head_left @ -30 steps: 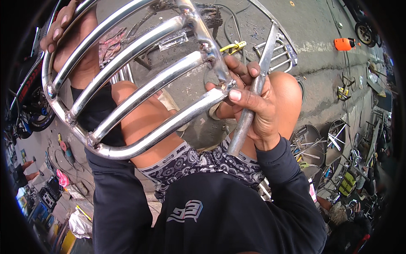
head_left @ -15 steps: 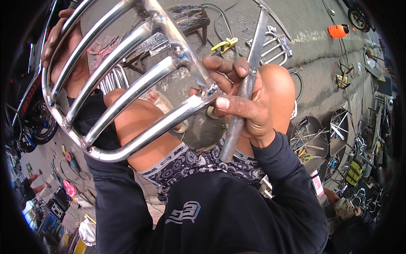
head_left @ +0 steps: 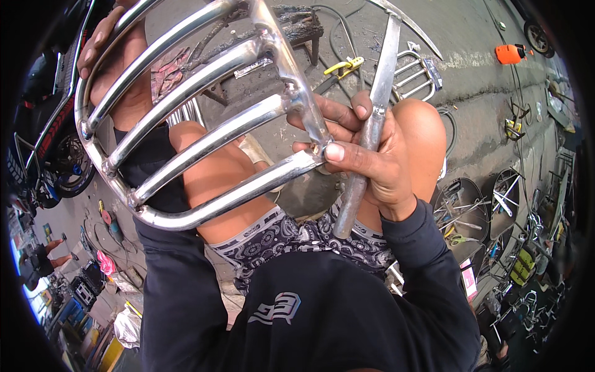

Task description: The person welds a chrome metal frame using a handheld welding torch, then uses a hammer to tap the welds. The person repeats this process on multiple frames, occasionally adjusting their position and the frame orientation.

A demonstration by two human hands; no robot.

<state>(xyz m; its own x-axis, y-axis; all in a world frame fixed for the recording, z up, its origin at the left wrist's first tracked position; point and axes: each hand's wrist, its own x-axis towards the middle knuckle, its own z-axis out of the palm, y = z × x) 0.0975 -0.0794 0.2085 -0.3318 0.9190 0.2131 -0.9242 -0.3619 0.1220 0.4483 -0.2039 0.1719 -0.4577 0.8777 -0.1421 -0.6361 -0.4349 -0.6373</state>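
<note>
A frame of shiny bent metal tubes [head_left: 211,146], with discoloured weld joints, is held up over my lap. My left hand [head_left: 113,77] grips its upper left side, partly hidden behind the bars. In my right hand [head_left: 390,167] is a chipping hammer [head_left: 356,195] with a round pipe handle, a flat shank and a curved, pointed head. The hammer points away from me. My right thumb presses beside the frame's lower right corner, and other fingers of that hand reach behind its straight end tube.
A yellow-handled clamp [head_left: 344,66] with cable lies ahead, near a similar tube frame [head_left: 409,77] on the floor. An orange container [head_left: 510,54] stands far right. Tool-filled trays [head_left: 458,211] sit at right. At left are a motorcycle wheel [head_left: 71,164] and another person's legs [head_left: 52,251].
The whole view has shifted slightly, placing frame, hands and floor things further right. The frame appears tilted a little differently. Both hands keep their holds.
</note>
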